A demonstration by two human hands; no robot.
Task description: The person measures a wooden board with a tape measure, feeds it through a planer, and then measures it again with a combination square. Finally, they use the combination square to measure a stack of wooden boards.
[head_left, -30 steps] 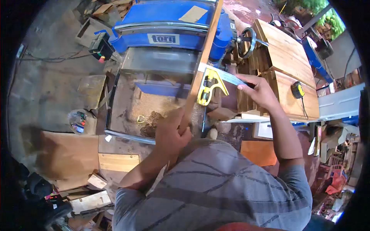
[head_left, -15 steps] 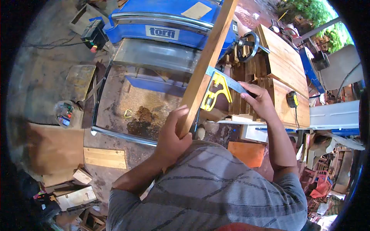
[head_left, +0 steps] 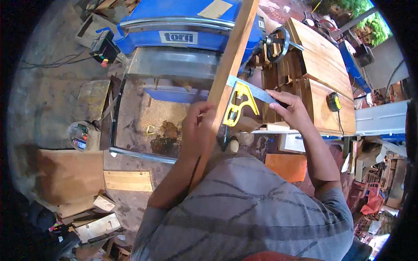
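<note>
A long wooden board (head_left: 225,80) slants from my waist up past the blue machine's front edge. My right hand (head_left: 289,108) pinches the steel blade of a combination square (head_left: 239,104) with a yellow head. The head lies along the board's right side, and the blade's far end reaches onto the board. My left hand (head_left: 198,128) is at the board's left edge, below the blade, with bent fingers smeared by motion. I cannot tell whether it grips the board.
A blue machine (head_left: 183,37) marked "torq" stands ahead, with a handwheel (head_left: 278,44) at its right. Stacked planks (head_left: 324,65) on the right carry a yellow tape measure (head_left: 334,102). Wood scraps (head_left: 98,226) lie on the floor at lower left, below a bucket (head_left: 89,137) of small items.
My left hand has come off its wrapped hold low on the board and moved up along it. My right hand keeps the square against the board. The view has shifted slightly.
</note>
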